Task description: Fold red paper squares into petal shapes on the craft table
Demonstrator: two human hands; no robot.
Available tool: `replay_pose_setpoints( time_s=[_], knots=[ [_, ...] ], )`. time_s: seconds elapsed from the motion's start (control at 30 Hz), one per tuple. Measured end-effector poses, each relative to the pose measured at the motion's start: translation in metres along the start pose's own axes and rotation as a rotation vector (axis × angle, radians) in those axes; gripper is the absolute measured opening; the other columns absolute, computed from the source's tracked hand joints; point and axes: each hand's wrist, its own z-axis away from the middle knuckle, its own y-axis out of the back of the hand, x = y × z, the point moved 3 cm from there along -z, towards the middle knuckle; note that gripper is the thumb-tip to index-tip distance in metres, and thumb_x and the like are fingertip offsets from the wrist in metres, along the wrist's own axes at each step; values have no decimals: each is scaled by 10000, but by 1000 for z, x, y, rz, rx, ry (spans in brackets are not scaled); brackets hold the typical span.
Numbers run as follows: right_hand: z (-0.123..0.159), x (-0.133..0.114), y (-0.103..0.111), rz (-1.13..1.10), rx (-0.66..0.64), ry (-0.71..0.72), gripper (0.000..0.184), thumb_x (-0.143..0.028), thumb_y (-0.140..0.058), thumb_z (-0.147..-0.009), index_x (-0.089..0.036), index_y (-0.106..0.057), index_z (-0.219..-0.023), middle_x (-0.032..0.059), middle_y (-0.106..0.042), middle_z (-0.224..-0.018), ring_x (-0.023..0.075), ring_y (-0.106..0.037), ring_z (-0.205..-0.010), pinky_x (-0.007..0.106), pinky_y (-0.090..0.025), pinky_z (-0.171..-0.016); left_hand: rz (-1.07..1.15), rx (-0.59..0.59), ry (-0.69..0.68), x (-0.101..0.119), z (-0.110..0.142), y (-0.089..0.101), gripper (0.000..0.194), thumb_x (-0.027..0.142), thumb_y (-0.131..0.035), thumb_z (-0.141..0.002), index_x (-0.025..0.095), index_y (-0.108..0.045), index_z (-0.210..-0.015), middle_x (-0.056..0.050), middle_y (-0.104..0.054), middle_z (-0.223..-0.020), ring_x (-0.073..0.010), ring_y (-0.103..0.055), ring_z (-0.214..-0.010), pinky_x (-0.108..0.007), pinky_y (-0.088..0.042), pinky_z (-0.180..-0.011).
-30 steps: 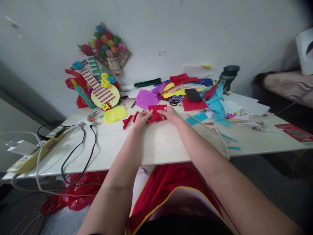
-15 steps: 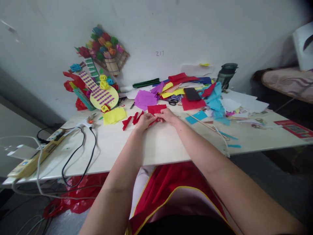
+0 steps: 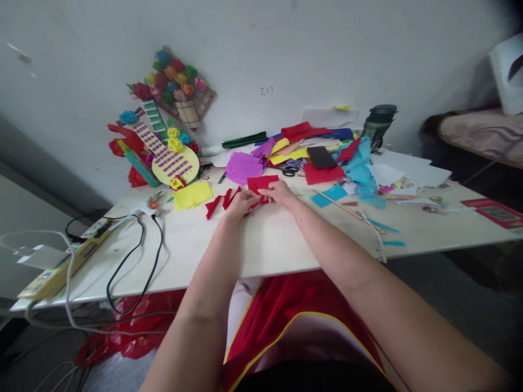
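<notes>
Fingers [image 3: 267, 191] pinched on red sheet [image 3: 261, 182], far edge left-to-right, long axis unclear.

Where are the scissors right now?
In the head view, the scissors lie right of centre, beyond the right hand, between the purple paper and the phone.

In the upper left of the frame, a bunch of many-coloured paper flowers [image 3: 174, 76] against the wall [image 3: 327, 49], above a round-bodied, long-necked yellow craft piece [image 3: 175, 165]. Right of centre, a dark phone [image 3: 321, 157] near black scissors [image 3: 290, 171], with a dark green bottle [image 3: 379, 125] farther up and right. Toward the lower left, a yellowish power strip [image 3: 61, 274] and, below and right, a red plastic bag [image 3: 131, 338].
</notes>
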Motion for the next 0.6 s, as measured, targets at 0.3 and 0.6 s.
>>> replay_pose_setpoints(
  time_s=[0.3,0.6],
  knots=[
    [-3,0,2,244,56,234,426,-414,-623,-687,-186,-393,-411,-51,-401,-385,70,-369,-422,208,-271,-425,13,10,48,4,3,-2,326,451,-712,-661,165,-570,-726,82,-368,-444,-34,-305,-332,-197,-354,-352],
    [-3,0,1,262,103,167,443,-363,-623,-678,-201,-302,-422,-73,-327,-366,65,-336,-384,216,-241,-417,29,-26,49,4,4,-2,351,474,-699,-669,167,-530,-645,77,-348,-413,-45,-317,-341,-196,-345,-353]
  ],
)
